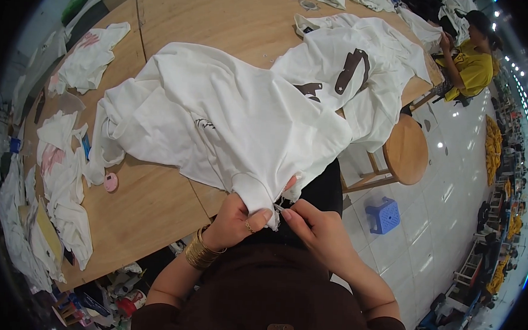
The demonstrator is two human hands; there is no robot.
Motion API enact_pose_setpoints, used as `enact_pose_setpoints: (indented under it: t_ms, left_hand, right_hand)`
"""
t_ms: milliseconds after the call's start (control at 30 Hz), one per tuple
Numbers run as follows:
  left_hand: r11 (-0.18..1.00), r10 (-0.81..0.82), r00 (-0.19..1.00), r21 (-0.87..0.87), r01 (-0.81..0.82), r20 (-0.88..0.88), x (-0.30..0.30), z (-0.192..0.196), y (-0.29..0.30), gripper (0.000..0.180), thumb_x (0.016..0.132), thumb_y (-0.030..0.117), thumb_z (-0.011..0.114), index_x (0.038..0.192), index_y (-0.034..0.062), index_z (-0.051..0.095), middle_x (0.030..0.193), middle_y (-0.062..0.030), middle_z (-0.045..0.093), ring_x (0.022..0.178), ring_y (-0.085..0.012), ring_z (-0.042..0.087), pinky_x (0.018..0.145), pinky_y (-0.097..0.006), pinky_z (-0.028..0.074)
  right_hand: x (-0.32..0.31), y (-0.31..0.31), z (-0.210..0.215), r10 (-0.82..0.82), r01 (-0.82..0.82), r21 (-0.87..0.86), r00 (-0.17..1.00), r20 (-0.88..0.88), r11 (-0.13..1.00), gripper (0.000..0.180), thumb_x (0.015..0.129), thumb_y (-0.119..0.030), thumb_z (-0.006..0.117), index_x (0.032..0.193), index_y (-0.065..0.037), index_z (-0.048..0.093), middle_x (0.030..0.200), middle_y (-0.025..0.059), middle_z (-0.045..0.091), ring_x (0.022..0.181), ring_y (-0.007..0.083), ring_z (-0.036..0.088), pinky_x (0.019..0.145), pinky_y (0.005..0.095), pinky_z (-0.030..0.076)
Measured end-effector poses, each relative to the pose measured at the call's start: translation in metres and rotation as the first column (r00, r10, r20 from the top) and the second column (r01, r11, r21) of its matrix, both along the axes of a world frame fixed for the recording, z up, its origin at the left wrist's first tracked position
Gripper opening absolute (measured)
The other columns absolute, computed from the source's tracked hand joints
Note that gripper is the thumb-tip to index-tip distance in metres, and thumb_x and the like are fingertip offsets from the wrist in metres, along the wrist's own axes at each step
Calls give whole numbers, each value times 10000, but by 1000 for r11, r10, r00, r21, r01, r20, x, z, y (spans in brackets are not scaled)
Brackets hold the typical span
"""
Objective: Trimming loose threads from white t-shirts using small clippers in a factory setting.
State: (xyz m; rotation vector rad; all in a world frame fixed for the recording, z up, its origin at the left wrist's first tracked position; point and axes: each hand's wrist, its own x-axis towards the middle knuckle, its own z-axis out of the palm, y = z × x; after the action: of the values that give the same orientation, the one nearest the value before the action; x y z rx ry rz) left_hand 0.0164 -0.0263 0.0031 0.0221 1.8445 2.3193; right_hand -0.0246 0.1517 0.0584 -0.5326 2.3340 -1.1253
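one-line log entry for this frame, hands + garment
left hand: pinches hem of white garment | right hand: thin tool at same hem | garment: spread over wooden table | pink disc: on table

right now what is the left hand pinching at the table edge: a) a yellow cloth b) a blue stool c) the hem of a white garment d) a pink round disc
c: the left hand has its grip closed on the edge of the white garment, with the right hand working right beside it.

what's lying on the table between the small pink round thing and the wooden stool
In the head view, the big white garment covers the table between the pink round thing and the wooden stool.
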Motion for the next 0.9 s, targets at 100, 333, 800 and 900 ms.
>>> enact_pose_setpoints:
  t_ms: [100,333,800,900]
  left_hand:
    - [999,43,997,28,-41,-57,0,0,2,97,796,60,521,864,-7,538,822,-18,524,759,-89,470,698,-251,414]
    - [998,-65,991,25,63,120,1,-1,-5,435,753,127,520,1138,-74,488,1088,-90,554,979,-155,519,860,-279,397]
    - [975,-13,996,222,-8,91,2,-3,-2,252,799,61,508,1038,-16,502,1022,-40,529,906,-98,478,818,-261,400]
    - [981,-14,998,193,1,67,1,1,-1,239,799,56,502,1026,-18,507,1008,-39,532,901,-98,479,812,-257,399]
  right_hand:
    - [0,-1,-2,-22,22,-13,1000,-11,1000,256,881,-266,546,775,-35,516,528,163,486,485,346,509,444,387,387]
    - [0,-2,-7,-60,60,-28,998,-6,998,271,883,-261,549,755,-24,512,506,162,459,457,332,485,438,374,371]
    - [-1,0,1,-31,33,-47,998,54,998,255,884,-260,542,780,-27,528,521,161,479,465,327,500,436,372,377]
    - [-1,-1,1,-26,27,-42,1000,16,999,258,883,-266,542,783,-29,524,528,164,486,471,332,506,438,380,380]
